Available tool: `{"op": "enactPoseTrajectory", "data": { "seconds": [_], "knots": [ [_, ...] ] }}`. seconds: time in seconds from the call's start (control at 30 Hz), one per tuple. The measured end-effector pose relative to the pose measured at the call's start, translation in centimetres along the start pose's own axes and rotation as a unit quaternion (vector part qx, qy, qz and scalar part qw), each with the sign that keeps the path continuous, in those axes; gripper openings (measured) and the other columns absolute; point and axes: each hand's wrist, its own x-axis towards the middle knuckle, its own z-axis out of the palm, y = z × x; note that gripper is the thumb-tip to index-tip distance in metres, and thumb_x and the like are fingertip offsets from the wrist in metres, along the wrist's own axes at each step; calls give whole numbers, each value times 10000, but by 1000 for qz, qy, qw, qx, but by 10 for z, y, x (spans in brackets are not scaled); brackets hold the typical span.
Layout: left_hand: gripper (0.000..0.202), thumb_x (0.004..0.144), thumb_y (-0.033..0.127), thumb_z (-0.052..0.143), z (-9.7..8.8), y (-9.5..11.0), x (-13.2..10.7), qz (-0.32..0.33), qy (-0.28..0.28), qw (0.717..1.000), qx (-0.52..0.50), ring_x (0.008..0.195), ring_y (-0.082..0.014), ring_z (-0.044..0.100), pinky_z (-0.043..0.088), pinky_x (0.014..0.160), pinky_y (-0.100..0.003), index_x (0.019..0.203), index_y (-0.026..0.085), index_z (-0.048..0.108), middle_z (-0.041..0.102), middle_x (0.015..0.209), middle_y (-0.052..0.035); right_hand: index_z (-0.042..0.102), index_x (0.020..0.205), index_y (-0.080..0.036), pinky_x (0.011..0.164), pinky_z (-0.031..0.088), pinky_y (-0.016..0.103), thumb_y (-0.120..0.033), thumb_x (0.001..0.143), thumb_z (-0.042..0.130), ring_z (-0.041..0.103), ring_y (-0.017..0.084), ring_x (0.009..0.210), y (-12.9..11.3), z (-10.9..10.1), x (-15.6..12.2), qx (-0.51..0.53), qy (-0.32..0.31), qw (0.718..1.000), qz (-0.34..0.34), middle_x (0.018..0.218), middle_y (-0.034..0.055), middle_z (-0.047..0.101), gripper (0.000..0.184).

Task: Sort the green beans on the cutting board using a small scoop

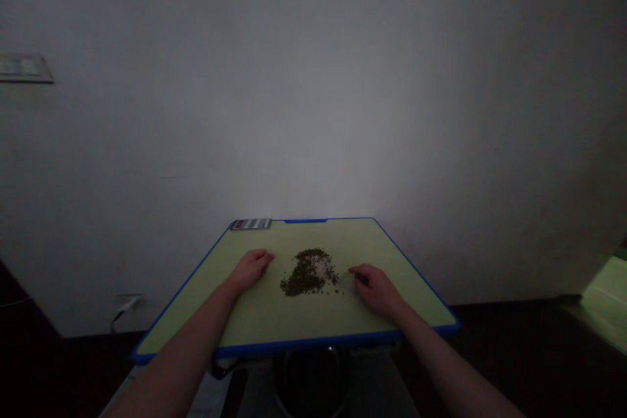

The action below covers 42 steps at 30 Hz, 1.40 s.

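A pale green table top with a blue rim (274, 343) stands against a white wall. In its middle lies a heap of small dark green grains (308, 272) mixed with some pale ones. My left hand (252, 267) rests on the table just left of the heap, its fingers curled loosely and lying on the surface. My right hand (375, 287) sits right of the heap with its fingers pinched together near a small clear object (345, 281) that I cannot make out. The dim light hides fine detail.
A small striped flat item (251, 224) lies at the table's far left corner. A dark round container (313, 382) sits under the near edge. A wall socket with a plug (128, 304) is low on the left, a switch plate (24, 68) higher up.
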Motion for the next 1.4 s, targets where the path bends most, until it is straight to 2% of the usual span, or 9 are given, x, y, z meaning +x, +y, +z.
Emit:
{"op": "enactPoseTrajectory", "data": {
  "seconds": [0.17, 0.27, 0.67, 1.03, 1.4],
  "knots": [
    [394, 681, 524, 430, 0, 1, 0, -10, -7, 1000, 3, 396, -88, 342, 254, 434, -230, 504, 172, 416, 371, 400, 54, 606, 983, -159, 715, 401, 267, -137, 695, 437, 525, 146, 732, 4, 3, 1, -5, -1, 1000, 4, 796, 53, 607, 335],
    [400, 677, 530, 431, 1, 2, 0, -15, -5, 1000, 2, 388, -87, 339, 251, 427, -230, 498, 173, 409, 363, 395, 56, 607, 995, -163, 752, 395, 270, -136, 699, 433, 536, 152, 783, 5, 4, 4, -10, -8, 1000, -1, 852, 61, 619, 344],
    [391, 694, 507, 419, 11, 1, 2, -9, -2, 1000, 3, 378, -89, 344, 265, 426, -231, 492, 172, 421, 380, 386, 47, 614, 981, -170, 770, 389, 258, -129, 711, 429, 540, 152, 830, 10, 10, 17, -20, -22, 998, -57, 887, 63, 622, 329],
    [402, 689, 517, 416, 9, -1, 0, -5, 6, 1000, -8, 381, -87, 339, 269, 428, -233, 483, 172, 425, 376, 386, 48, 611, 995, -186, 718, 389, 262, -139, 731, 423, 528, 147, 753, -6, 10, 2, 5, -28, 997, -76, 810, 53, 600, 328],
    [398, 696, 505, 418, 2, -9, 2, -2, 10, 1000, 13, 388, -87, 337, 256, 430, -231, 482, 169, 429, 386, 386, 45, 619, 980, -187, 733, 390, 268, -160, 727, 419, 539, 160, 779, -25, 16, -14, 0, -52, 998, -27, 857, 65, 615, 323]
  ]
}}
